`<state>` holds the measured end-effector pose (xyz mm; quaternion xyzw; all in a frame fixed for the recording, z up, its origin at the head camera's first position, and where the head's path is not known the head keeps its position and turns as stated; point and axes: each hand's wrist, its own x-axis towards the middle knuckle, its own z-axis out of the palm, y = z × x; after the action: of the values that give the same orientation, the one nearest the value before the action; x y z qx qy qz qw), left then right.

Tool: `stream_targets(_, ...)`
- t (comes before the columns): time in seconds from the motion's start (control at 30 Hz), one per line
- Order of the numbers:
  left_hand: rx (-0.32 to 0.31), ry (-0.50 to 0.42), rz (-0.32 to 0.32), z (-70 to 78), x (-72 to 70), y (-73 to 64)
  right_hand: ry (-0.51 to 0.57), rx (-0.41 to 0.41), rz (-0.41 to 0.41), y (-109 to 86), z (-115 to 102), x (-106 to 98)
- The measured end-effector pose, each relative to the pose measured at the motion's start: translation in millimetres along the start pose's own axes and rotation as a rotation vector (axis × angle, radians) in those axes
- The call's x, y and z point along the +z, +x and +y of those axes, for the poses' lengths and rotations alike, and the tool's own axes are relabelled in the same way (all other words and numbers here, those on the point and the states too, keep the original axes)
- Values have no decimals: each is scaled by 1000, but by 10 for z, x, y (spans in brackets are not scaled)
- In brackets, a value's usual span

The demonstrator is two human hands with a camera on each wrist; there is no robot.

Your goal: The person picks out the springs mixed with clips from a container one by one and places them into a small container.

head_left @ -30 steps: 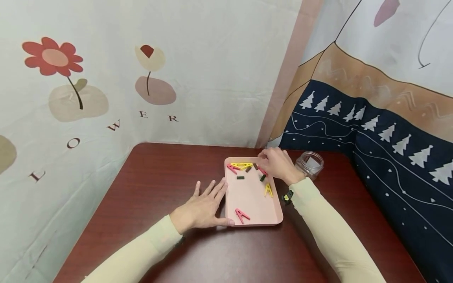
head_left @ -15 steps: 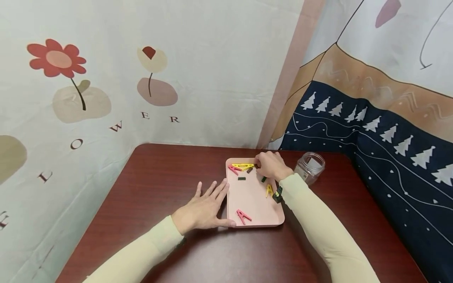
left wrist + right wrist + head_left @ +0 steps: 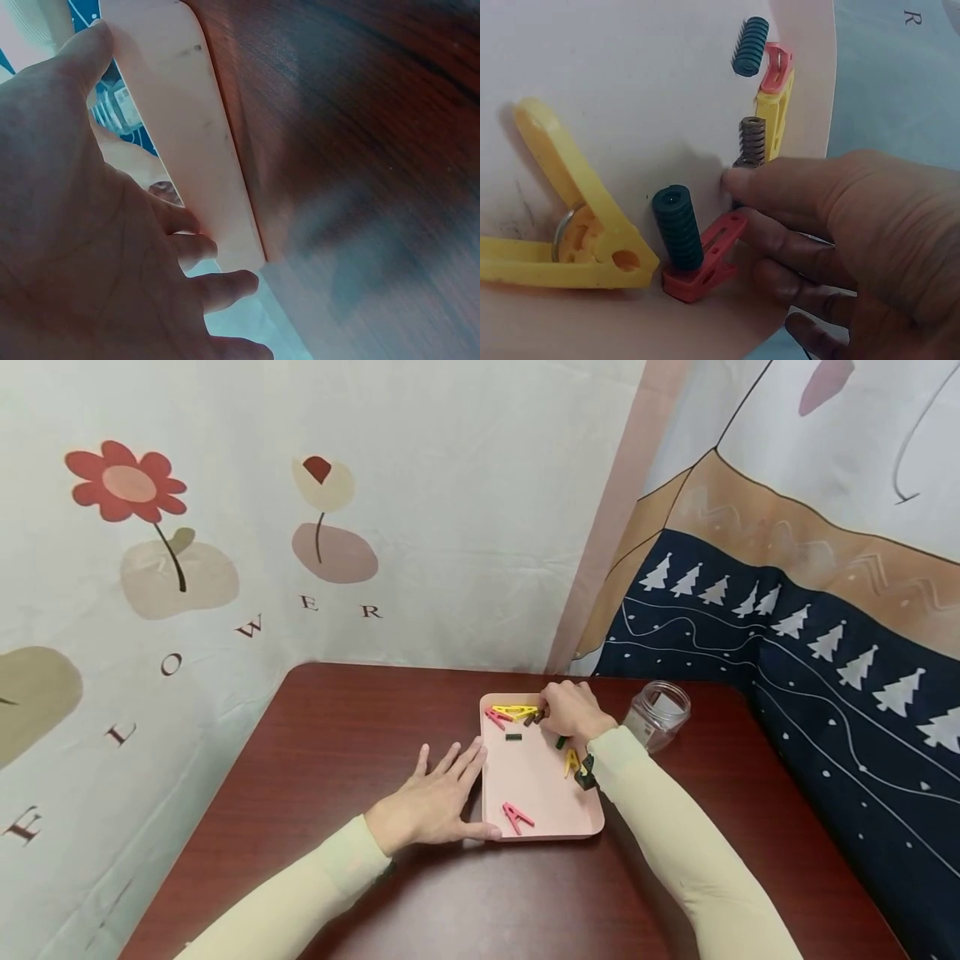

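My right hand (image 3: 573, 708) reaches into the far right corner of a pink tray (image 3: 540, 789). Its thumb and forefinger pinch a dark brown spring (image 3: 745, 162), mostly hidden by the fingertips. Another brown spring (image 3: 753, 133) stands just beyond it. Close to the fingers lie a pink clothespin (image 3: 703, 262) and a green spring (image 3: 679, 229), with a larger-looking yellow clothespin (image 3: 585, 217) nearer the camera. My left hand (image 3: 427, 802) is spread along the tray's left side, fingertips and thumb touching its rim (image 3: 161, 97).
Along the tray's far end are a yellow clothespin (image 3: 513, 710) and a pink clothespin (image 3: 497, 718). A green spring (image 3: 513, 737) lies below them, and one pink clothespin (image 3: 517, 817) sits near the front. An open clear jar (image 3: 657, 717) stands right of the tray on the brown table (image 3: 360, 735).
My right hand has shifted slightly left and taken hold of a brown spring, which now sits closer to the other brown spring. The left hand stays at the tray's edge.
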<state>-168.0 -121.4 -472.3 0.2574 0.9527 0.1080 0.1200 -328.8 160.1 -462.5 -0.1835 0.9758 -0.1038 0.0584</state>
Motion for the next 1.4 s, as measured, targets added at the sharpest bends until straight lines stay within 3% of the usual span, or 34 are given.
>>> stream_targets(0.3,4,-4,0,6,-3,10,6,44,3,6,-24,36)
stream_targets(0.73,1,-3,4,2,-1,-6,16,8,64,-25,-33,83)
stream_targets(0.93,-1,-8,0,4,1,-4,20,-27,115,-85,-1,66)
stream_targets(1.4,-3,-15,-10,-9,-3,3,121,-24,208,-325,18,-108)
